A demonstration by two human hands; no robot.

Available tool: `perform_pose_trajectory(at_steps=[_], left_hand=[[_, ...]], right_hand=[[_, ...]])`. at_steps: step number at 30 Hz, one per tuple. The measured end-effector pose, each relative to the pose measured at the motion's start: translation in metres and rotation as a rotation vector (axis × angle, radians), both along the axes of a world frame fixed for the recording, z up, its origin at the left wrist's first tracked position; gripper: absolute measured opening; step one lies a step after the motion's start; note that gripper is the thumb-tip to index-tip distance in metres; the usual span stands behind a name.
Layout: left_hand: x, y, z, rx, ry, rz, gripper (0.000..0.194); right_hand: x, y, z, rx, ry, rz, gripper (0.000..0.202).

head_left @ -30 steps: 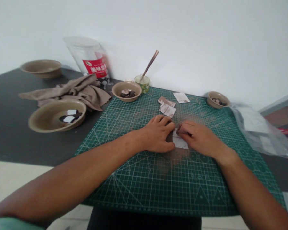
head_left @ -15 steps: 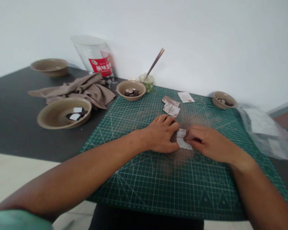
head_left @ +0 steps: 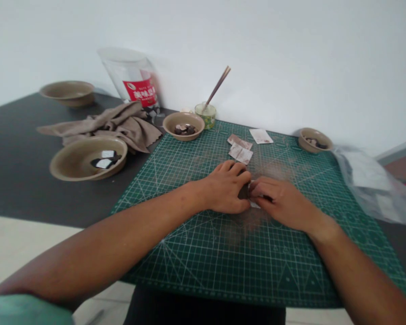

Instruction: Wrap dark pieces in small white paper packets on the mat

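A white sheet [head_left: 255, 205] with brown smudges lies on the green cutting mat [head_left: 203, 253], largely covered by my hands. My left hand [head_left: 228, 187] rests beside it, fingers spread, with thumb and fingertips at the sheet's left edge; a dark patch shows between them. From the right, my right hand [head_left: 274, 196] reaches over the sheet with its fingers pinched together; what they hold, if anything, is hidden. Brown powder is smeared on the mat around both hands.
Behind my hands lie stained sheets [head_left: 241, 153] and a white one [head_left: 261, 136]. Bowls [head_left: 183, 126] [head_left: 314, 140] [head_left: 88, 158], a cup with chopsticks [head_left: 206, 115], a cloth [head_left: 111, 122], a clear jar [head_left: 131, 76] and a plastic bag [head_left: 368, 180] stand or lie around.
My right hand has moved left across the sheet, close to my left hand, and covers more of it. My left hand has stayed nearly in place.
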State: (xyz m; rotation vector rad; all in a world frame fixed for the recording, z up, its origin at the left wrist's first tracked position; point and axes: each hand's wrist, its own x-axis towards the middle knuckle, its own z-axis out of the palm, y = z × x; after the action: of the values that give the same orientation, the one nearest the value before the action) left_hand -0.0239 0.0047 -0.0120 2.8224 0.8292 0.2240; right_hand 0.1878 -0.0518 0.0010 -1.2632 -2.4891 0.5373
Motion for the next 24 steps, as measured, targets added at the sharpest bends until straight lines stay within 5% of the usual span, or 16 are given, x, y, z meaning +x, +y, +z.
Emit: perform_pose_trajectory(at_steps=[5, 11, 16, 21, 24], left_hand=[[0.0, 0.0, 0.002, -0.024, 0.024, 0.018, 0.047], [0.0, 0.0, 0.001, -0.038, 0.006, 0.015, 0.05], [0.0, 0.0, 0.0, -0.018, 0.01, 0.014, 0.047], [0.0, -0.001, 0.001, -0.024, 0.021, 0.007, 0.047], [0.001, -0.001, 0.001, -0.013, 0.025, 0.017, 0.044]], right_hand=[[0.001, 0.004, 0.004, 0.053, -0.155, -0.151, 0.012], [0.004, -0.005, 0.005, -0.053, -0.074, 0.03, 0.013], [0.007, 0.002, 0.002, 0.07, -0.177, -0.131, 0.014], [0.01, -0.002, 0.004, -0.04, -0.123, 0.01, 0.014], [0.005, -0.001, 0.0, 0.032, -0.085, -0.052, 0.013]])
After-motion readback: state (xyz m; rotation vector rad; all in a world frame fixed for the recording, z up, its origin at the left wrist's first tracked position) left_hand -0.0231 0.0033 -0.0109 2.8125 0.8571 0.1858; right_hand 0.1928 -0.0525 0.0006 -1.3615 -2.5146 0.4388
